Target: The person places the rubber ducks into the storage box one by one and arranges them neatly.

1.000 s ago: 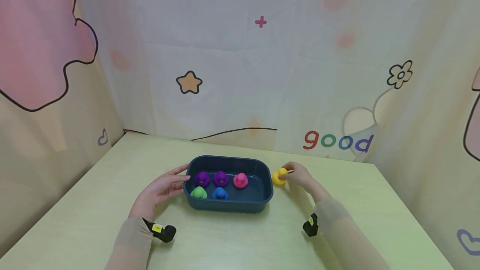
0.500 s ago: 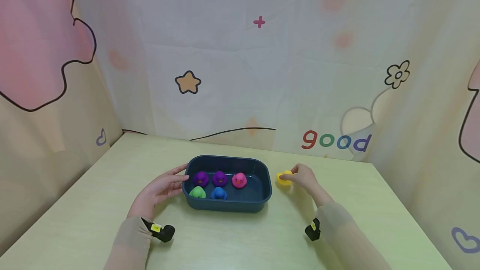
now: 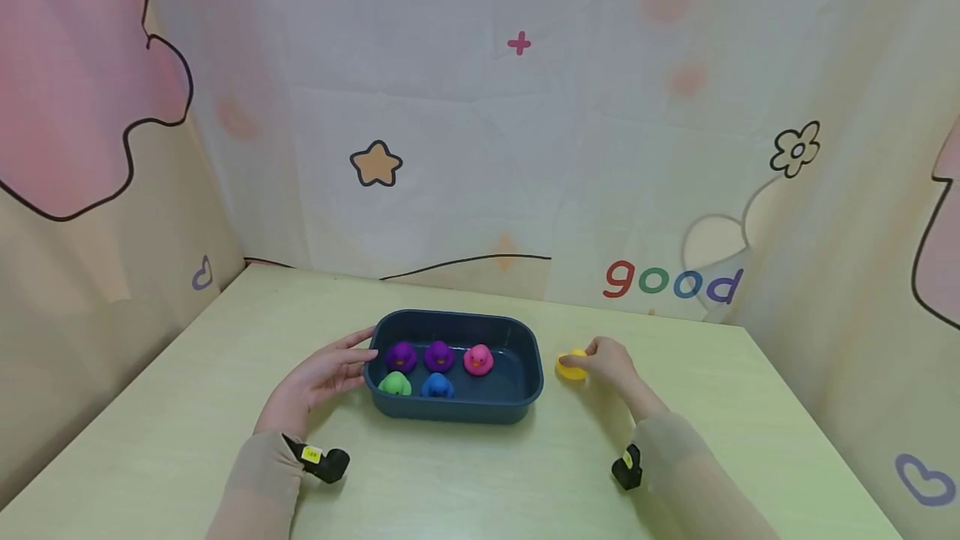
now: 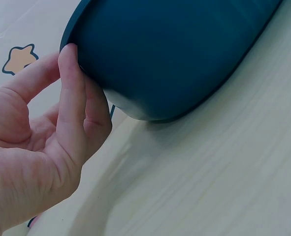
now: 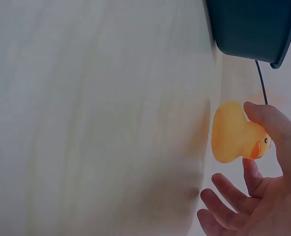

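Observation:
My left hand [image 3: 322,377] holds the left end of a dark blue oblong tub [image 3: 457,412], its thumb at the rim and a fingertip against the outer wall. Inside stand two purple ducks [image 3: 438,357], a pink duck [image 3: 478,360], a green duck [image 3: 395,384] and a blue duck [image 3: 437,387]. To the right of the tub, my right hand [image 3: 611,363] pinches a yellow rubber duck [image 5: 229,132] between thumb and index finger; the other fingers are spread apart in the right wrist view. The duck is low over the table, and I cannot tell whether it touches.
A pale wooden table [image 3: 450,490] carries everything. Printed cloth [image 3: 450,215] hangs behind it and at both sides. Each sleeve cuff bears a small black camera [image 3: 327,465].
My right hand has drawn the yellow duck slightly right and toward me, away from the tub's right end. The left hand keeps its place on the tub.

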`<state>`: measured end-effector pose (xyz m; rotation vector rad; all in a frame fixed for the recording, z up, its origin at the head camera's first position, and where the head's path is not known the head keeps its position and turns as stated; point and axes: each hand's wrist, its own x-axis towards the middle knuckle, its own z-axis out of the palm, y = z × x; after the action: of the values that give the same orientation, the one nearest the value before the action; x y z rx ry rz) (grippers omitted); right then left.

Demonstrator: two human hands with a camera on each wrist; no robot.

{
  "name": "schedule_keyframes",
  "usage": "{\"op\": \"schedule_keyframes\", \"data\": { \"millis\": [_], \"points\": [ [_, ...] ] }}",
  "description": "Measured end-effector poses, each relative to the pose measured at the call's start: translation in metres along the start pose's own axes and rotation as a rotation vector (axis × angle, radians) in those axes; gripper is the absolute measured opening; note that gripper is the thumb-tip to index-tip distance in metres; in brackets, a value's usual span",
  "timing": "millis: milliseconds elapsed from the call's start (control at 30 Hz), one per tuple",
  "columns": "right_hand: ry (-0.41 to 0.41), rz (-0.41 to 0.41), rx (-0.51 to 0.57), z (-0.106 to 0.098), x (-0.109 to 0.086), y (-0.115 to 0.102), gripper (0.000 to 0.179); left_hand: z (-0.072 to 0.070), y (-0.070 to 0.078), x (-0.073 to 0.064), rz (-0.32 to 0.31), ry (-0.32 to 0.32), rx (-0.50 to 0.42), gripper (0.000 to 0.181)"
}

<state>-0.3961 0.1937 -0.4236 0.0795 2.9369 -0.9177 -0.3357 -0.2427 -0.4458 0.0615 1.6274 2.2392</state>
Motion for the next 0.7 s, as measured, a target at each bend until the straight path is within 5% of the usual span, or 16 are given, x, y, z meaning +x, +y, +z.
{"op": "schedule_keyframes", "data": {
  "millis": [700],
  "points": [
    [-0.054, -0.007, -0.105, 0.0019, -0.0086, -0.0024, 0.047, 0.0004, -0.0017, 0.0009, -0.004, 0.025, 0.047, 0.066]
  ]
}}
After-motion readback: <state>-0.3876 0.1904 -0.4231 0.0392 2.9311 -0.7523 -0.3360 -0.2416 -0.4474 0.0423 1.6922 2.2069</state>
